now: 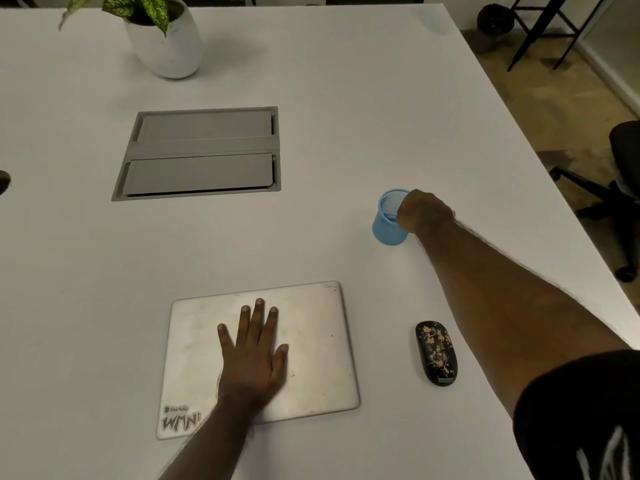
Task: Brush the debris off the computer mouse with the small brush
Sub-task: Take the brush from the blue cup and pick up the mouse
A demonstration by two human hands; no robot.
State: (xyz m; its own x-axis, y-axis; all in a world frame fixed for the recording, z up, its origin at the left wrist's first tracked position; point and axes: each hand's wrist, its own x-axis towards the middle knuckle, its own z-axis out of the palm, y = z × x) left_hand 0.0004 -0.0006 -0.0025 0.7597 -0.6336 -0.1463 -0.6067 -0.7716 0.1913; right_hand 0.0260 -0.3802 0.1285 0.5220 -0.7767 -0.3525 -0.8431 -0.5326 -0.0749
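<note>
A black computer mouse (436, 353) speckled with tan debris lies on the white table near the front right. Beyond it stands a blue mesh cup (387, 220). My right hand (424, 211) reaches into the cup's mouth with its fingers curled down inside, so the fingertips and anything they touch are hidden. No brush is visible. My left hand (254, 351) lies flat, fingers spread, on a closed silver laptop (318, 344) in front of me.
A grey cable hatch (201, 154) is set into the table (346, 116) at centre left. A potted plant in a white pot (166, 46) stands at the back. The table's right edge runs diagonally, with a black office chair (620, 188) beyond it.
</note>
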